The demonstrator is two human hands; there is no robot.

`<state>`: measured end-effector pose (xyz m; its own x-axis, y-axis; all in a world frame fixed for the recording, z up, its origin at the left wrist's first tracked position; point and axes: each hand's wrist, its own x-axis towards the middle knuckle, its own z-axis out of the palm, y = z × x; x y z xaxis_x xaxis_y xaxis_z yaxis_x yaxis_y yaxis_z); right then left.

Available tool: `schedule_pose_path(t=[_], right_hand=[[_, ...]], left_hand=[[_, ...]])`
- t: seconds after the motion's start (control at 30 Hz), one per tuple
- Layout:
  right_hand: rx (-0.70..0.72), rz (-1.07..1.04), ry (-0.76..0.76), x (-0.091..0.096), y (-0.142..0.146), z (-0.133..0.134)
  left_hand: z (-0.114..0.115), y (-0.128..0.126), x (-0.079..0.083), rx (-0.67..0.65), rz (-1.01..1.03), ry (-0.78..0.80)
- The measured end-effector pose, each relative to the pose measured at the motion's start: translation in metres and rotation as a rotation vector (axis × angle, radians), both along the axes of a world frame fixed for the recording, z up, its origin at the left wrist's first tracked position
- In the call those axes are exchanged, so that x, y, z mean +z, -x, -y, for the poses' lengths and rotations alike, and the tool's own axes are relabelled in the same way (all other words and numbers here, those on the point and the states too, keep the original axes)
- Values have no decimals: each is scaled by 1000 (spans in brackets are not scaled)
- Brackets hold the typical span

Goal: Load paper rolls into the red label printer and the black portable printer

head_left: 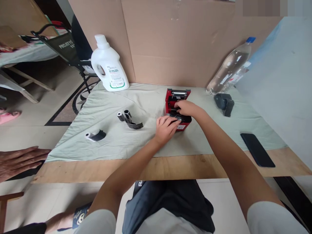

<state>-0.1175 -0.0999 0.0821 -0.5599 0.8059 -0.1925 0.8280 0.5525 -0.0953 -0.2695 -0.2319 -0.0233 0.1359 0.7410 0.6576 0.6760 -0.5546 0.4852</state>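
Observation:
A small red and black printer [179, 127] stands on the cloth with its lid [179, 93] raised. My left hand [165, 129] rests against its front left corner, fingers bent over the front edge. Inside the open compartment are the fingers of my right hand [186, 108], curled with the tips out of sight; whatever they pinch is hidden. To the left lie rolls of black ribbon on white cores: a pair [126, 117] with a loose tail, and a single roll [96, 135] nearer the edge.
Behind stand a cardboard panel [170, 42], a white detergent jug [110, 70] and a leaning large clear bottle [231, 66]. At right are a black device [224, 103] and a dark phone [257, 149] overlapping the wooden edge [195, 162]. Another person's hand [21, 161] is at far left.

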Motion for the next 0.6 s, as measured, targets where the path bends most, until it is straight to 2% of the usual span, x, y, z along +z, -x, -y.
schedule_pose_path(t=[0.1,0.17,0.23,0.3,0.33,0.47,0.53,0.6], right_hand=[[-54,65,6,0,7,-1],[-73,32,34,0,7,3],[-30,-130,27,-3,0,10],[-28,-391,-25,-10,-12,21],[-82,-519,-71,-14,-20,26],[-482,-865,-268,-28,-42,27],[-541,-973,-237,-30,-42,16],[-524,-1074,-162,-31,-38,3]], left_hand=[[-1,-6,3,19,-2,12],[0,-7,4,24,-6,14],[1,-8,5,25,-13,7],[2,-9,6,23,-24,-10],[3,-9,6,19,-33,-18],[5,-11,7,-6,-88,-22],[6,-12,6,-6,-112,-37],[6,-13,5,3,-129,-64]])
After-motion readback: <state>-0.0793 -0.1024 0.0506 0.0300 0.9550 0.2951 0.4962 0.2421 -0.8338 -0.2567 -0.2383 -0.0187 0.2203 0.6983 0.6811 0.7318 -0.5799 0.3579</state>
